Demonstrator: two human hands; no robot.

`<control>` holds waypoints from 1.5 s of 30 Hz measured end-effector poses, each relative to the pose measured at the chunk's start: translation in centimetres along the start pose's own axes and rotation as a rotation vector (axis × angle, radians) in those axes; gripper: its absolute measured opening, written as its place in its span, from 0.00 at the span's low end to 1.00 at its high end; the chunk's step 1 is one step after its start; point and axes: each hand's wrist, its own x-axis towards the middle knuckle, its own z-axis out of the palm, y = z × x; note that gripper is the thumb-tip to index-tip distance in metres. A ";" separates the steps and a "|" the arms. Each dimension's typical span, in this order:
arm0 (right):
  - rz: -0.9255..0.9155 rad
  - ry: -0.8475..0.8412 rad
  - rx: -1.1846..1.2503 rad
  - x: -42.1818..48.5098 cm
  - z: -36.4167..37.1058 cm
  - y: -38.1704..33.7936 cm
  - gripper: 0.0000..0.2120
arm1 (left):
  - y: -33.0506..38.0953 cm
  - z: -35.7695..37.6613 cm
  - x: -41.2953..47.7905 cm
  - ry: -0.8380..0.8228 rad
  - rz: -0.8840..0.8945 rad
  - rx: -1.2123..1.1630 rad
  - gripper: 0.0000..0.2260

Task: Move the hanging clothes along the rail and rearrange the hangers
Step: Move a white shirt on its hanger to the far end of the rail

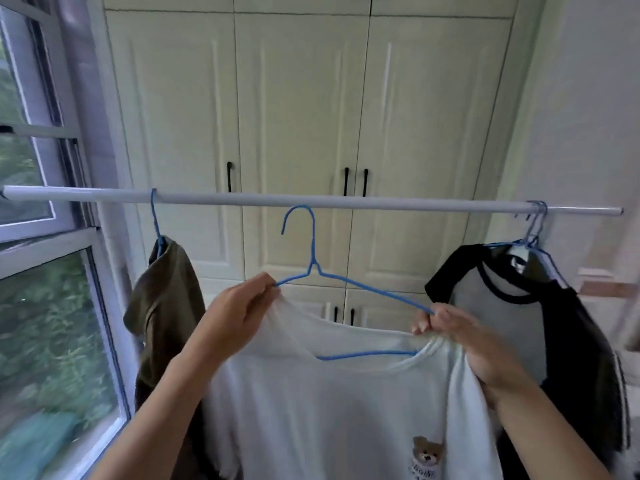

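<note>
A white rail runs across the view at chest height. Just below its middle I hold a blue wire hanger carrying a white T-shirt with a small bear print; the hook is off the rail, a little beneath it. My left hand grips the hanger's left shoulder together with the shirt. My right hand grips its right shoulder and the collar. An olive garment hangs from a blue hanger at the rail's left part. A grey and black shirt hangs at the right end.
Cream wardrobe doors with black handles stand close behind the rail. A window with greenery outside fills the left side. Several blue hanger hooks bunch at the rail's right end. A pale wall is on the right.
</note>
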 end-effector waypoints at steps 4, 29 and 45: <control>-0.012 0.085 -0.119 -0.7 -2.1 -0.5 0.21 | 0.3 1.3 0.6 0.030 0.005 -0.009 0.10; -0.223 0.068 -0.857 1.9 -3.0 -1.4 0.07 | 3.4 3.1 1.7 -0.036 -0.011 0.077 0.14; -0.217 0.057 -0.844 2.9 -1.4 -2.5 0.06 | 4.7 3.8 2.0 -0.072 0.037 0.152 0.12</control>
